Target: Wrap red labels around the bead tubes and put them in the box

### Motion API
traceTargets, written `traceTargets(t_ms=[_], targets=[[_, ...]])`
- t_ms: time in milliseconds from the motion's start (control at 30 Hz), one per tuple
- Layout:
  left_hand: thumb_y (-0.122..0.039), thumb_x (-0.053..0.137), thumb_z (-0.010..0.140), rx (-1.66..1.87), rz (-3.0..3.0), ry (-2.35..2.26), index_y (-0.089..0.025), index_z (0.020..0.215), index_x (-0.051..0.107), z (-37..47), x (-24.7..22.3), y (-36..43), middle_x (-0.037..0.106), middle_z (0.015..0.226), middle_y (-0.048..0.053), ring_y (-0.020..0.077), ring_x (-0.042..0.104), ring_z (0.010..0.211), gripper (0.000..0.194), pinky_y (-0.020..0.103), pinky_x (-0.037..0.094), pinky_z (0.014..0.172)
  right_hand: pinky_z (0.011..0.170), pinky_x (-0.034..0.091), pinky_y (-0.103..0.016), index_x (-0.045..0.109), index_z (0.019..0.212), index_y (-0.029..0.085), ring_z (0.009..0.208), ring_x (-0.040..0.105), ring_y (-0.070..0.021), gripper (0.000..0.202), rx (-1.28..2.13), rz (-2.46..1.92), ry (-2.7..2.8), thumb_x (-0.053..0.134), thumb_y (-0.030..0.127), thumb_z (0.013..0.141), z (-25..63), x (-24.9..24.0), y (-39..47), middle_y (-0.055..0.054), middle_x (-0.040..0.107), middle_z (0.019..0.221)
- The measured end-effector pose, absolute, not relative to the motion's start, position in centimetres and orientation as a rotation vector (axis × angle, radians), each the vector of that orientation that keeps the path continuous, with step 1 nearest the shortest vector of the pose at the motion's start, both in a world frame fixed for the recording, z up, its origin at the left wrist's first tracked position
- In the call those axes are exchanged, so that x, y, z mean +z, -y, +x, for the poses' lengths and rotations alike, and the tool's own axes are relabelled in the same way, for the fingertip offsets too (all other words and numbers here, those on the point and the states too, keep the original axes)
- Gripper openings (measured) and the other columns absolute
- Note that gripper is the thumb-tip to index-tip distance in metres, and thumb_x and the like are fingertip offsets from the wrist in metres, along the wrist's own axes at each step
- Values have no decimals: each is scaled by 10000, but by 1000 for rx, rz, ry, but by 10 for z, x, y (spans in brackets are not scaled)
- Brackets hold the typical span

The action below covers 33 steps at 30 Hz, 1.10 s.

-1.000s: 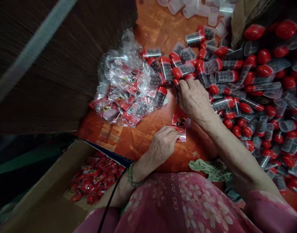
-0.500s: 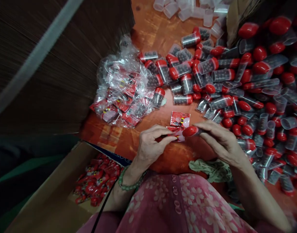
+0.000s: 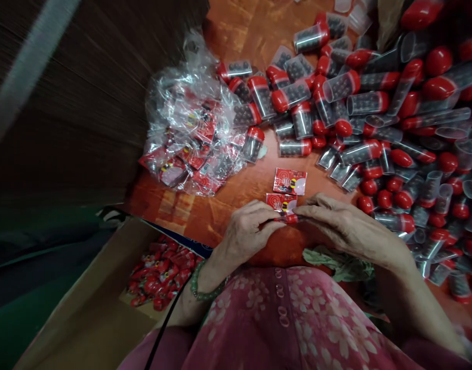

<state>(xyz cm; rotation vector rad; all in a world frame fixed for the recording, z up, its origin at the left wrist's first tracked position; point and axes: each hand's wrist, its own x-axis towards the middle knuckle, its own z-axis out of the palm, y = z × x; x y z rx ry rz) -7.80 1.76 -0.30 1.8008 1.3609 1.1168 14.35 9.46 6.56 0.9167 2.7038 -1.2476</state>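
Observation:
My left hand [image 3: 253,224] is closed, thumb and fingers pinching at a small red piece [image 3: 288,218]. From the other side my right hand [image 3: 336,223] meets it with bent fingers, also closed. Fingers cover most of the held piece, so I cannot tell how much is red-capped tube and how much is printed wrapper. Just beyond the fingertips a flat red wrapper [image 3: 281,200] with a yellow and black cartoon print lies on the table. A second printed wrapper [image 3: 290,181] lies flat behind it.
Clear tubes with red caps and dark beads [image 3: 369,103] are heaped across the right. A clear plastic bag [image 3: 193,118] of printed wrappers sits at left. Below the table edge, a cardboard box [image 3: 85,288] holds red wrapped pieces [image 3: 162,272]. A greenish cloth [image 3: 339,263] lies near my right wrist.
The red-capped tube in my right hand has moved left and down to my left fingertips; its cap no longer shows clearly. The view has shifted slightly.

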Motion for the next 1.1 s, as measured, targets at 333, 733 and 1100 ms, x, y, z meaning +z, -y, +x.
traceTargets(t_ms=[333,733,1100], targets=[[-194,747,841,1033,1678,-1353,-135,837,745,-78,-5,-15,746,788,47,127,687,710,59,225,552,657,867,537,-370,639,1297,229,980,672,-215,338,-1374,847,-2591,418,263,1043,144,57,-111,-95,677,1119],[-276,756,839,902,1667,-1256,-138,990,741,-82,-1,-20,768,897,70,160,719,779,205,258,561,717,904,554,-340,686,1207,231,1022,689,-199,280,-1596,838,-2544,483,288,1023,138,52,-111,-79,714,1136],[-218,660,885,818,1503,-1216,-136,869,720,-80,10,-23,753,782,28,119,675,664,103,208,502,641,859,557,-323,668,1192,182,961,701,-198,264,-1710,999,-2662,493,285,1023,134,38,-90,-94,743,1047]])
